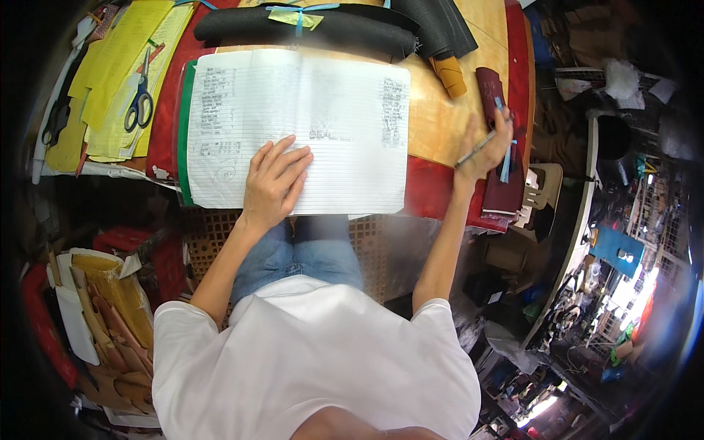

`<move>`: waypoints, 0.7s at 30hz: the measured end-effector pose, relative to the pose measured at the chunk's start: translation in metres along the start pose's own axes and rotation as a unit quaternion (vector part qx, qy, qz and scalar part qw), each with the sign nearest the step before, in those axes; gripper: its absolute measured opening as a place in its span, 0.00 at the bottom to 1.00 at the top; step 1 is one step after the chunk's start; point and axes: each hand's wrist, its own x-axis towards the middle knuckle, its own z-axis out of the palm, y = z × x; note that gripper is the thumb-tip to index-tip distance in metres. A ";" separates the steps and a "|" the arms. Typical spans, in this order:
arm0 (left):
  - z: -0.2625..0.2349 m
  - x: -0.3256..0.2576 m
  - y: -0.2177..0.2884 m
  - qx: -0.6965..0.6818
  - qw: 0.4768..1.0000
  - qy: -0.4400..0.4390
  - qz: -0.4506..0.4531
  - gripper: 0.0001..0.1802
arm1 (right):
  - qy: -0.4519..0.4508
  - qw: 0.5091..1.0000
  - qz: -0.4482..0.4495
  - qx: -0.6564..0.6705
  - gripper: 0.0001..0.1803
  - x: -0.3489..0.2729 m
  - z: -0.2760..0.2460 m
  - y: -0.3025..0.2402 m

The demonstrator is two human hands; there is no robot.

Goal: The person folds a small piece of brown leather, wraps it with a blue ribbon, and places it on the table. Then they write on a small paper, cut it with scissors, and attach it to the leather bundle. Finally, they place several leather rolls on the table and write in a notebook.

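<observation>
An open lined notebook [345, 172] with handwriting on both pages lies at the table's near edge, a green strip along its left side. My left hand [277, 176] rests palm down on the lower part of the notebook, fingers stretched out and holding nothing. To the right of the notebook, my right hand [487, 151] is raised near a dark red roll tied with blue strips [506, 176]. A slim pen [475, 149] is held in that hand, pointing down to the left.
Black rolled material [308, 33] lies beyond the notebook, beside a mustard roll [448, 75]. At the left are yellow papers [121, 66] with scissors [139, 106] on them. A box of brown pieces [110, 315] stands low at the left. A cluttered shelf [587, 220] runs along the right.
</observation>
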 end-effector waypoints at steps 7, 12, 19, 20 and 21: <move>-0.001 -0.001 -0.001 0.003 1.000 -0.006 0.000 0.14 | -0.106 0.991 -0.084 0.018 0.34 0.052 0.088 -0.055; 0.000 -0.003 -0.002 -0.003 1.000 -0.005 -0.003 0.15 | -0.149 0.982 0.061 0.096 0.32 0.067 0.105 -0.047; 0.001 -0.003 -0.002 0.000 1.000 0.006 0.005 0.15 | -0.174 0.881 0.230 0.376 0.25 0.074 0.088 -0.013; 0.001 -0.003 -0.002 0.000 1.000 0.008 0.004 0.15 | -0.180 0.840 0.283 0.427 0.25 0.074 0.088 -0.009; 0.001 -0.003 -0.002 0.000 1.000 0.010 0.004 0.15 | -0.185 0.793 0.334 0.474 0.24 0.073 0.087 -0.005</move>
